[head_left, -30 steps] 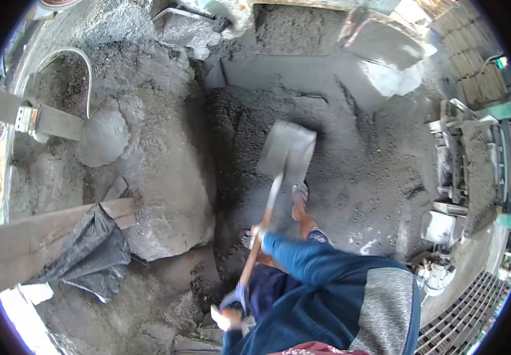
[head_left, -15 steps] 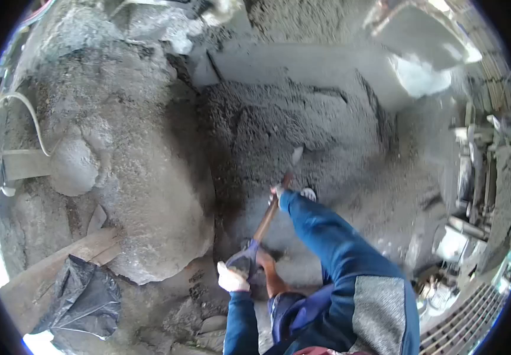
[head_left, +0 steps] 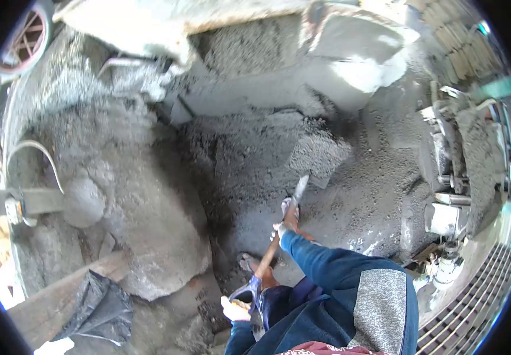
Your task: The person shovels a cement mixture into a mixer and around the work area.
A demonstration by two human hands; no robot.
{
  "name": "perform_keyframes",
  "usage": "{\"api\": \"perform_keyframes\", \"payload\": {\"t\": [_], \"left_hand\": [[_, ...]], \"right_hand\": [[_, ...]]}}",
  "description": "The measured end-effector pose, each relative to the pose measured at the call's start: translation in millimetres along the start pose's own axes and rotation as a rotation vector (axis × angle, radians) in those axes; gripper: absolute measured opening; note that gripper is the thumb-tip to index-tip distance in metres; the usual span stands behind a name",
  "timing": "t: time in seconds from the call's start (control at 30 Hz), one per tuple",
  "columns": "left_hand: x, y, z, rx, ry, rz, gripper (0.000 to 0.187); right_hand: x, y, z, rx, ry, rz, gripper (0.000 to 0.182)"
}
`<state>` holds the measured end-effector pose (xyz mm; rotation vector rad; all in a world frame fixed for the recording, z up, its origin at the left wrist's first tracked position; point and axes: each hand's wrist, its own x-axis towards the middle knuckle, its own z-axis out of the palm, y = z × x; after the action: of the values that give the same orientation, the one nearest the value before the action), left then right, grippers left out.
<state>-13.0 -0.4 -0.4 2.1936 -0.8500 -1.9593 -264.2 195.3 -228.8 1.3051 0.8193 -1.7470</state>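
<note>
A shovel with a wooden shaft (head_left: 269, 255) and a blue-purple D-handle runs diagonally in front of me. My left hand (head_left: 235, 309), in a pale glove, is closed around the D-handle. Farther along, my right hand (head_left: 281, 229) grips the shaft, also gloved in a pale colour. A heap of damp grey gravelly mix (head_left: 320, 152) covers the blade, with only its lower edge and metal socket (head_left: 301, 187) showing. Around and behind the blade lies a bed of the same mix (head_left: 249, 148).
A big rough boulder-like mass (head_left: 149, 236) stands on the left, beside a wooden beam (head_left: 84, 278) and black plastic sheet (head_left: 99, 310). At the back is a metal trough (head_left: 243, 89). Machinery (head_left: 447, 219) and a slatted grate (head_left: 474, 313) line the right. My sandalled feet (head_left: 249, 262) are below.
The blade was sunk in the grey mix; now it shows loaded, farther forward and right. Both hands keep their holds on the shovel. My view has shifted, showing more of the back.
</note>
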Motion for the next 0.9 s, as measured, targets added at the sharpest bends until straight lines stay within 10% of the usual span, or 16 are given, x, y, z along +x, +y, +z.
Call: {"api": "perform_keyframes", "payload": {"t": [0.2,0.23,0.53,0.63,0.73,0.9], "left_hand": [[-24.9,30.4,80.6,0.192,-0.290,-0.136,0.068],[-38.3,34.3,113.0,0.188,-0.296,-0.179,0.066],[-278.4,64.5,393.9,0.257,-1.229,0.281,0.058],[-409.2,49.6,424.9,0.259,-1.570,0.995,0.027],[-487.1,30.7,442.5,0.053,-1.779,2.192,0.022],[-488.2,-10.3,408.1,0.596,-2.252,2.032,0.043]], "right_hand": [[-219.9,-121.8,23.2,0.106,0.445,-0.414,0.012],[-149.4,-134.4,-31.4,0.045,0.489,-0.519,0.009],[-478.2,-423.3,-73.5,0.690,-0.213,-1.127,0.017],[-568.8,-464.7,-112.2,0.696,-0.373,-1.352,0.018],[-606.4,-464.5,-167.6,0.738,-0.511,-1.432,0.019],[-572.3,-330.4,-205.7,0.658,-0.382,-1.449,0.020]]}}
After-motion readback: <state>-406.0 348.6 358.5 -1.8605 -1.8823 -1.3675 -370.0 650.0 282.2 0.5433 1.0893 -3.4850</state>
